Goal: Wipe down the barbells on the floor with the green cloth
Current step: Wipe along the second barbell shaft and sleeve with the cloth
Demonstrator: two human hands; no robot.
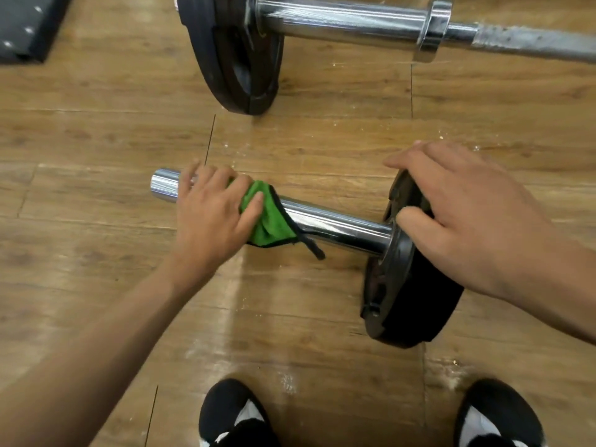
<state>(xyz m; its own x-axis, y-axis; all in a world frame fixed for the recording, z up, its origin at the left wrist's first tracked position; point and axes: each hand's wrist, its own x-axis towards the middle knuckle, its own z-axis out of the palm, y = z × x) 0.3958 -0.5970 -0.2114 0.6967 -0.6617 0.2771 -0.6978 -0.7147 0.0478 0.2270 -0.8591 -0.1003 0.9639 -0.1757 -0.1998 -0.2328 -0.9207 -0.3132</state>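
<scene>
Both my hands are on the near barbell: my left hand (pixel 214 209) is closed around the green cloth (pixel 267 217), pressing it onto the chrome sleeve (pixel 342 225) close to its free end, while my right hand (pixel 464 214) rests spread over the top edge of the black weight plate (pixel 416 298), fingers curled on the rim to steady it. That sleeve lies on the wooden floor (pixel 96 150) in front of my shoes (pixel 232 417), its long axis running from the bare end at my left, slanting slightly toward me, to the plate at my right. So the unwiped stretch lies to the right of the cloth, between my two hands, and my left hand is the one to slide along it. A second barbell (pixel 354 17) lies farther off, roughly parallel, well apart from both hands.
</scene>
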